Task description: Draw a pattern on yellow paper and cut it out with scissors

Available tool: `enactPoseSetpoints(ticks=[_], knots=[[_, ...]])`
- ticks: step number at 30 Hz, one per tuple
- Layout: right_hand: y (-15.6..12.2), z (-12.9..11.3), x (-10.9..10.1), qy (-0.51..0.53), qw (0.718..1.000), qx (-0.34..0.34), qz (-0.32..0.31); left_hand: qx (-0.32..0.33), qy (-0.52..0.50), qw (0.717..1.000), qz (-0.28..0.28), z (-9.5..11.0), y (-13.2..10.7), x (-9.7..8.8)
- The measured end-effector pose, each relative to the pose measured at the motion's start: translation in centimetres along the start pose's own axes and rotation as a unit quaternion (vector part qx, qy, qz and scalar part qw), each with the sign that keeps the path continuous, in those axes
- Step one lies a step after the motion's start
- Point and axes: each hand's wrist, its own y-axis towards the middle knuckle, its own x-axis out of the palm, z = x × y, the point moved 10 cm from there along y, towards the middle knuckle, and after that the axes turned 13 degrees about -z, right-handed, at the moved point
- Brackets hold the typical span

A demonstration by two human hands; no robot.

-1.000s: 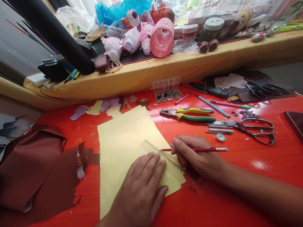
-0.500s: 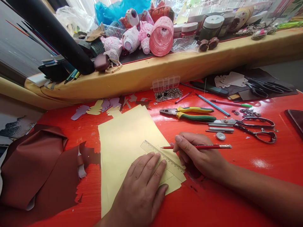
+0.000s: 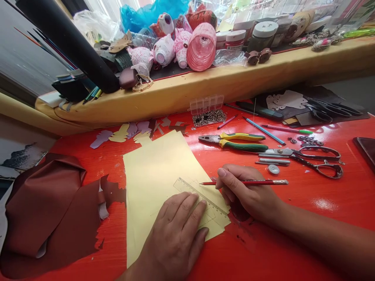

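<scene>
Left hand (image 3: 175, 234) flat, fingers spread on ruler (image 3: 187, 187) over yellow paper (image 3: 155, 171); right hand (image 3: 246, 191) beside ruler pinches red pencil (image 3: 258, 182). Likely best: firm ruler pressure, tip tight to ruler edge

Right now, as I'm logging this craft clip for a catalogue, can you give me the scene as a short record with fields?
Left hand: flat, fingers on the clear ruler, which lies on the yellow sheet
Right hand: grips a red pencil, tip at the ruler's edge
Surface: red table
Right of sheet: green-and-yellow pliers, scissors
Left of sheet: brown leather-like material
</scene>
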Motion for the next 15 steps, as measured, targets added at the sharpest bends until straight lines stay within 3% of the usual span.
enactPoseSetpoints(ticks=[10, 15], knots=[[-0.1, 0.0, 0.1, 0.022, 1.0, 0.007, -0.004, 0.006, 0.0, 1.0, 0.008, 0.3, 0.0, -0.4], [-0.1, 0.0, 0.0, 0.023, 1.0, -0.001, 0.001, 0.021, 0.076, 0.996, 0.045, 1.5, -1.0, -1.9]])
